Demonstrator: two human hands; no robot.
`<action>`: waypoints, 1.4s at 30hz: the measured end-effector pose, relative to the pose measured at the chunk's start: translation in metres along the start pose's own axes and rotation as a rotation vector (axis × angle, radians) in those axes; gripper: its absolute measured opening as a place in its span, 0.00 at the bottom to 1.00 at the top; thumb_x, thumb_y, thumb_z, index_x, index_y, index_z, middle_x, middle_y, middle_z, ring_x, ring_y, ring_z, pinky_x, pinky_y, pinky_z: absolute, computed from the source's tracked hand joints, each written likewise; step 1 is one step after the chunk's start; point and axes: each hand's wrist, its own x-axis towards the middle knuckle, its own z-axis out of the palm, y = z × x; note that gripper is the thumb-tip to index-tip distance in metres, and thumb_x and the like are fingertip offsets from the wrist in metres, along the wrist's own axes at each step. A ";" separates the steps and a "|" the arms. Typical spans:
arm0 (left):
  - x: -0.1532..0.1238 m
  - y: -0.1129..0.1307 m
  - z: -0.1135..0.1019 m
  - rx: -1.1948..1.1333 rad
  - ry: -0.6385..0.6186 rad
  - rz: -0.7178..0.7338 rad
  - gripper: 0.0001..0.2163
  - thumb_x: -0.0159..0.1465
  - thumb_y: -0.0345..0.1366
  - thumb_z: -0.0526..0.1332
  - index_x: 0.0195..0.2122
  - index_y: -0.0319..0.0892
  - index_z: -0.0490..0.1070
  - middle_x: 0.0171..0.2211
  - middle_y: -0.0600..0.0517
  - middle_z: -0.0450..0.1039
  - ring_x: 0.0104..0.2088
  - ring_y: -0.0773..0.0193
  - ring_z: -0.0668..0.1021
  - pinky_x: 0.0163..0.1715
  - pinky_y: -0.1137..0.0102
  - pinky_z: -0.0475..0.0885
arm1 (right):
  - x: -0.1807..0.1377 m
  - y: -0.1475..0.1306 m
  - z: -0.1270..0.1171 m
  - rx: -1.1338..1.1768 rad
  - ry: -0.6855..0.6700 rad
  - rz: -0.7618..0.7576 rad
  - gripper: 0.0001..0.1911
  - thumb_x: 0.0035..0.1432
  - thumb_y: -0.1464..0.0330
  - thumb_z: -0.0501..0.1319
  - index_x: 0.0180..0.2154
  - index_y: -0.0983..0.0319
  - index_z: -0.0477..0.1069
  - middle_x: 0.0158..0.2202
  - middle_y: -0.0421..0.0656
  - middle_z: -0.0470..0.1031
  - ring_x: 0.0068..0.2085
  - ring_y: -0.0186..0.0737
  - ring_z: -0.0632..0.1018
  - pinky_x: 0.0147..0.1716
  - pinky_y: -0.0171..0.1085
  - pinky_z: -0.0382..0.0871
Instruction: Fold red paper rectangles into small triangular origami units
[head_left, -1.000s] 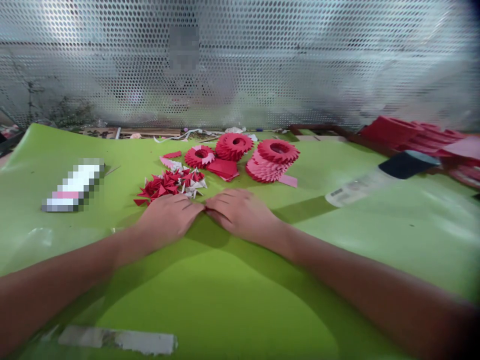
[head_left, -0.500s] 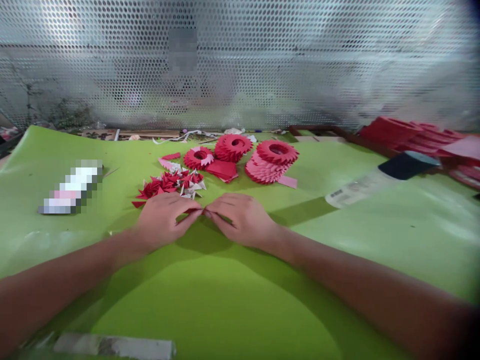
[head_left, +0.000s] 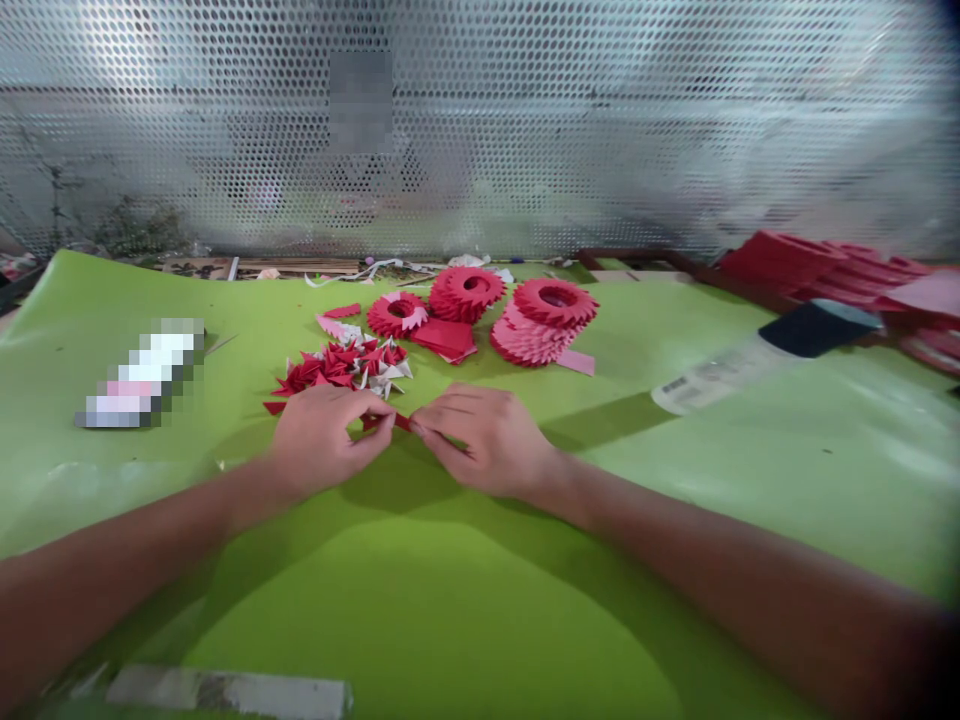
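Note:
My left hand and my right hand meet on the green sheet, fingertips pinched on a small folded red paper piece between them. Just beyond the left hand lies a heap of small red and white folded triangles. Farther back stand three red paper rings: one with a white band, one in the middle and a taller stack on pink layers. Flat red paper squares lie between the rings.
A clear bottle with a dark cap lies on its side at right. Stacks of red paper fill the far right. A blurred white object lies at left. A perforated metal screen closes the back. A grey strip lies near me.
Both hands lifted slightly from lying flat on the sheet; the fingertips now pinch a red paper piece that shows between them. The rest stays still.

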 end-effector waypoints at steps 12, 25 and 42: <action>0.005 0.001 -0.011 -0.078 0.010 -0.224 0.11 0.66 0.39 0.60 0.36 0.41 0.82 0.28 0.52 0.83 0.21 0.67 0.78 0.18 0.75 0.66 | -0.002 0.009 -0.005 -0.028 0.052 0.011 0.13 0.68 0.70 0.58 0.35 0.63 0.81 0.32 0.42 0.84 0.31 0.37 0.81 0.32 0.36 0.74; 0.004 0.000 -0.013 -0.049 0.077 -0.182 0.19 0.73 0.44 0.51 0.48 0.38 0.78 0.30 0.48 0.82 0.17 0.70 0.72 0.14 0.76 0.58 | -0.002 0.011 -0.002 0.031 0.109 -0.004 0.11 0.64 0.72 0.59 0.32 0.63 0.80 0.29 0.42 0.83 0.28 0.36 0.79 0.30 0.36 0.75; 0.000 0.000 -0.002 0.143 -0.123 0.128 0.17 0.75 0.37 0.51 0.41 0.42 0.80 0.31 0.51 0.83 0.25 0.64 0.81 0.27 0.71 0.72 | -0.001 0.009 0.006 0.091 0.056 -0.051 0.09 0.62 0.74 0.60 0.37 0.64 0.80 0.33 0.43 0.84 0.31 0.37 0.81 0.33 0.36 0.76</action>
